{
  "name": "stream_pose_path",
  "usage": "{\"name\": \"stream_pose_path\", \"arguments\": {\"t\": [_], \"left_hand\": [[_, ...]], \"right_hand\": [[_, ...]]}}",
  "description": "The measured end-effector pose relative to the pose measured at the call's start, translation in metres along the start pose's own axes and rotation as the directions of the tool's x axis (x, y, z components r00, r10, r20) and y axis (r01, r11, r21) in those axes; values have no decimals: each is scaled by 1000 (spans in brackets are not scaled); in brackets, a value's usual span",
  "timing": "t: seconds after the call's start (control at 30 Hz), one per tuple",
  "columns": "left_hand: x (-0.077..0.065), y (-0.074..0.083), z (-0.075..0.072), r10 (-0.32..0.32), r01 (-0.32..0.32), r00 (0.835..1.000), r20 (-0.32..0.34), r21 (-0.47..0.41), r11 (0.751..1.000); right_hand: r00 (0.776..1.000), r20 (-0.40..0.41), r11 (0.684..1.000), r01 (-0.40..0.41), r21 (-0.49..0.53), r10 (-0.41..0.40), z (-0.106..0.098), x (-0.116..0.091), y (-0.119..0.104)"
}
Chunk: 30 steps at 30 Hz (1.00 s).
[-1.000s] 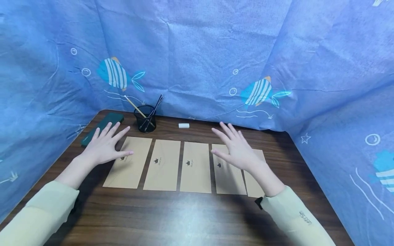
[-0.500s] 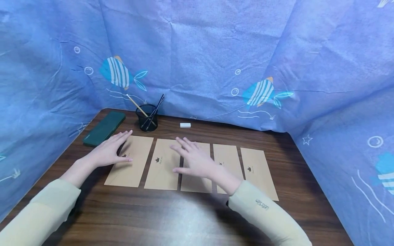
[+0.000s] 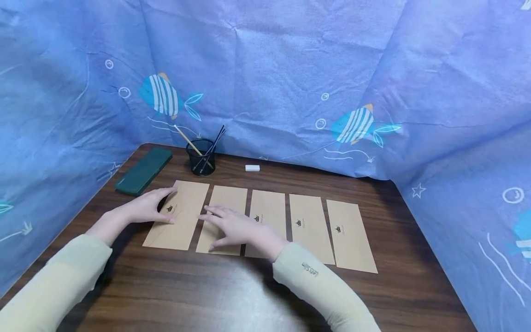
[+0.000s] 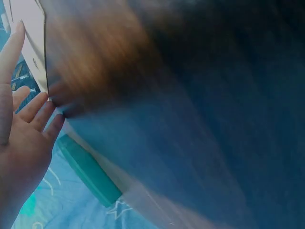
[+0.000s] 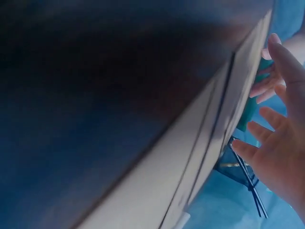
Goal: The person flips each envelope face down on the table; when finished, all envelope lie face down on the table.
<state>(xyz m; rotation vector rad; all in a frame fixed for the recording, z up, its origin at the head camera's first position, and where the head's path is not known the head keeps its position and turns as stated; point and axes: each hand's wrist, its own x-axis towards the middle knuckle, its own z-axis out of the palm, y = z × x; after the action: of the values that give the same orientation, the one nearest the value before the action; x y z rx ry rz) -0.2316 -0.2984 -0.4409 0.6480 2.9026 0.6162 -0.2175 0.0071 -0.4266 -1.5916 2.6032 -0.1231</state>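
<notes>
Several kraft-paper envelopes with a small black crown print lie side by side in a row on the dark wooden table [image 3: 174,286]. At the left end, my left hand [image 3: 143,207] is over the left edge of the leftmost envelope [image 3: 188,212], thumb and fingers apart. My right hand [image 3: 236,226] reaches across the second envelope [image 3: 230,196], covering its print, fingers spread and palm down. The right forearm overlaps the near part of the middle envelope [image 3: 268,203]. Both wrist views show relaxed, extended fingers [image 4: 43,114] with nothing between them.
A dark green case [image 3: 144,170] lies at the back left. Beside it stands a black mesh pen cup [image 3: 202,161] holding a pencil and thin dark sticks. A white eraser [image 3: 252,168] lies at the back. Blue fish-print cloth [image 3: 282,83] hangs around the table.
My right hand has moved left from the fourth envelope to the second and lowered. The left hand has come down slightly at the leftmost envelope, its fingers drawn closer together.
</notes>
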Motion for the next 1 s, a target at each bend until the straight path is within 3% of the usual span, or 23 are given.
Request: {"name": "stream_pose_path", "arguments": {"t": [0.23, 0.43, 0.7, 1.0], "left_hand": [[6, -1, -2, 10, -11, 1000, 7, 32, 999], [12, -2, -9, 11, -12, 1000, 29, 37, 999], [31, -8, -14, 11, -13, 998, 67, 40, 999], [49, -9, -23, 10, -16, 995, 101, 57, 998]], "right_hand": [[996, 85, 1000, 3, -23, -1, 7, 17, -6], [986, 151, 996, -64, -56, 71, 10, 22, -13], [979, 166, 993, -111, -42, 116, 11, 22, -17], [982, 149, 991, -108, -76, 118, 12, 22, -18]]}}
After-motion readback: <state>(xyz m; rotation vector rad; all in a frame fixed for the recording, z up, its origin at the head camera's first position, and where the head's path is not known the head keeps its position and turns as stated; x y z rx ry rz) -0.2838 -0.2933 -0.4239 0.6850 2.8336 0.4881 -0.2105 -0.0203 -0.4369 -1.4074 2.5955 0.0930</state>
